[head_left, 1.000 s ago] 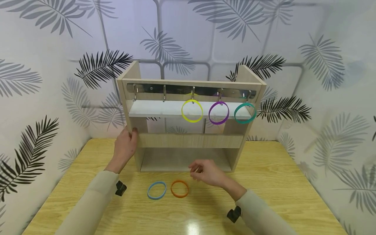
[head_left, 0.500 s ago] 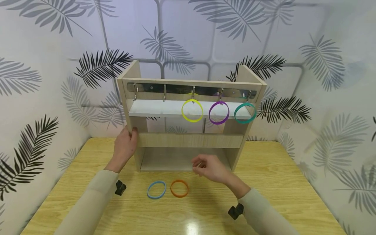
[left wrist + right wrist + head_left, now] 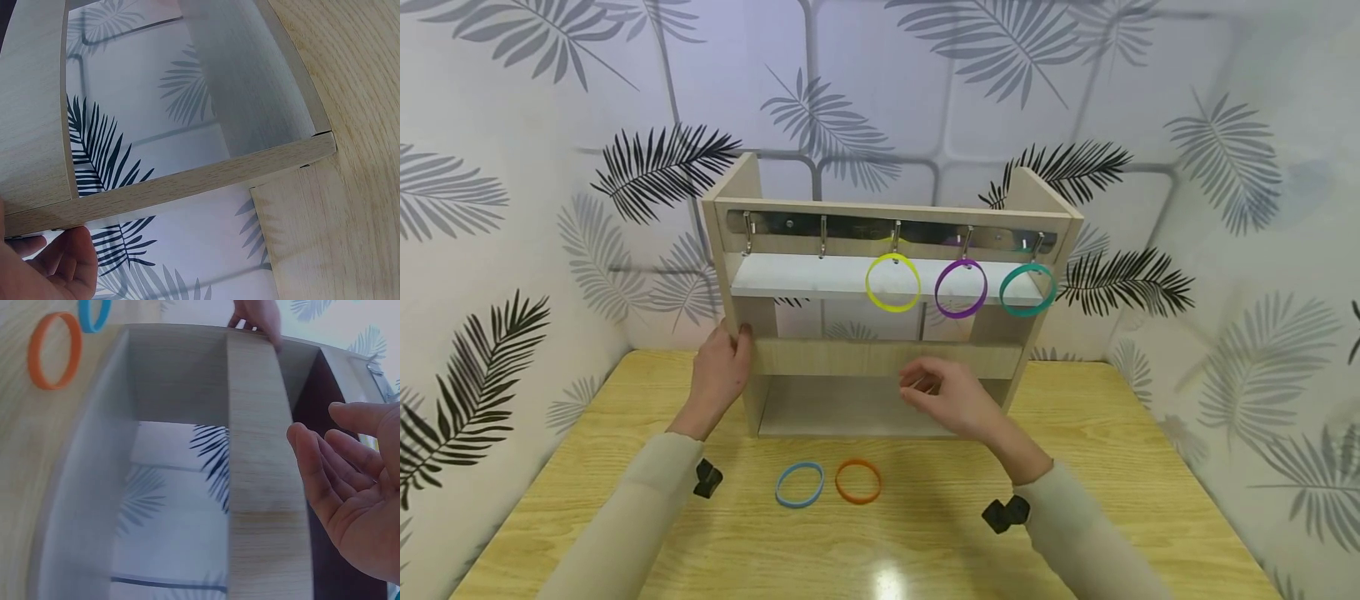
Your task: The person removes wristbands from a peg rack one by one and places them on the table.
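The small wooden shelf unit [image 3: 880, 360] stands upright on the table. My left hand [image 3: 721, 367] grips its left side panel; in the left wrist view, curled fingers [image 3: 74, 259] meet the panel's edge. In front of the middle board hovers my right hand [image 3: 955, 396], fingers loosely bent, holding nothing. Along the top, a metal hook rail [image 3: 857, 228] carries a yellow wristband [image 3: 868, 292], a purple wristband [image 3: 937, 293] and a teal wristband [image 3: 1002, 293] on its middle and right hooks. The two left hooks are bare.
A blue wristband [image 3: 800, 505] and an orange wristband [image 3: 859, 502] lie flat on the wooden table [image 3: 760, 558], in front of the unit. Behind it rises a leaf-patterned wall [image 3: 865, 100].
My right hand has risen from near the table to the height of the middle board, shifting slightly right. My left hand and the wristbands stay where they were.
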Demonstrator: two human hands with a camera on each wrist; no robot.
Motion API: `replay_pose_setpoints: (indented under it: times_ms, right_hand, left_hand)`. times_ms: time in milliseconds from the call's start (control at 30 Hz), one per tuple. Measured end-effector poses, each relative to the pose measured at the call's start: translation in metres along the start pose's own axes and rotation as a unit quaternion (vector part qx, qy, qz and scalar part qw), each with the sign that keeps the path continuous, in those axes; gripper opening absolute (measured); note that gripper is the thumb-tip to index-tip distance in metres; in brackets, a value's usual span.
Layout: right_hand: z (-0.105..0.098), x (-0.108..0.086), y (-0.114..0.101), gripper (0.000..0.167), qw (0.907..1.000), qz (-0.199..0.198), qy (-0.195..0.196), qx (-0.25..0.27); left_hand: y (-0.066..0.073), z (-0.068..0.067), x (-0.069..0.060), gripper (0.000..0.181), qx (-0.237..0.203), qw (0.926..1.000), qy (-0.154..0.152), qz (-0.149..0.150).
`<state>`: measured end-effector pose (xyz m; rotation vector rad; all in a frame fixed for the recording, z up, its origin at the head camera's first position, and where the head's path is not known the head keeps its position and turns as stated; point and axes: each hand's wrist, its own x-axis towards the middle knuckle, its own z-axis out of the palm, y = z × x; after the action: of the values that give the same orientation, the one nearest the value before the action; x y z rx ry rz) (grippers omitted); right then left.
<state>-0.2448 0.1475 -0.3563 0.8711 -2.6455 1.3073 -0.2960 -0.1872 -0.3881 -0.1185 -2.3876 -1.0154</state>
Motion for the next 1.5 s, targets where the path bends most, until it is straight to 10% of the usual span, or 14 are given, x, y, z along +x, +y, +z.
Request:
replay_pose_setpoints:
  times_ms: [1000,1500]
  right_hand:
    - [-0.048,0.036,-0.066,0.026,0.9725,-0.125,0.18,-0.079]
    - [-0.054,0.049,-0.071,0.03,0.9641,-0.111,0.219,-0.102]
  left_hand:
    - [-0.002,0.001,0.001,0.048,0.002,1.0,0.004,0.001]
    - [-0.002,0.001,0.001,0.049,0.007,1.0,0.006,0.0]
